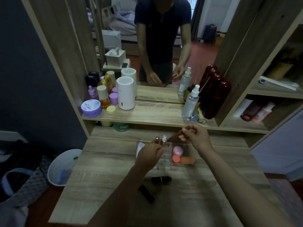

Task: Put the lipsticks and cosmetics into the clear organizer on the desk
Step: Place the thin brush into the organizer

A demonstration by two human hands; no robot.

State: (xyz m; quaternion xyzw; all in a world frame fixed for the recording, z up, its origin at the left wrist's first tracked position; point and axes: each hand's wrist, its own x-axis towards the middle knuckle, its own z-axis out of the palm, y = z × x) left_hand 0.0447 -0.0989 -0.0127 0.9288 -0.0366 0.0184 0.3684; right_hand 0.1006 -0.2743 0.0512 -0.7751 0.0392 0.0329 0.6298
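The clear organizer (164, 164) stands mid-desk. Its right compartment holds a pink round puff (177, 150), a coral round case (176, 158) and an orange sponge (187, 160). Two tubes stand upright at its back: a dark red lipstick (157, 139) and a clear-capped one (164, 138). My right hand (196, 136) grips a long red lip-gloss tube (175, 136), tilted down toward the back slots. My left hand (150, 154) rests on the organizer's left part, fingers closed on its edge. Two black lipsticks (161, 179) (146, 194) lie on the desk in front.
The shelf behind carries a purple jar (91, 108), bottles, a white cylinder device (126, 93), a spray bottle (191, 102) and a dark red case (216, 99). A mirror reflects a person. A white bin (62, 167) stands left of the desk.
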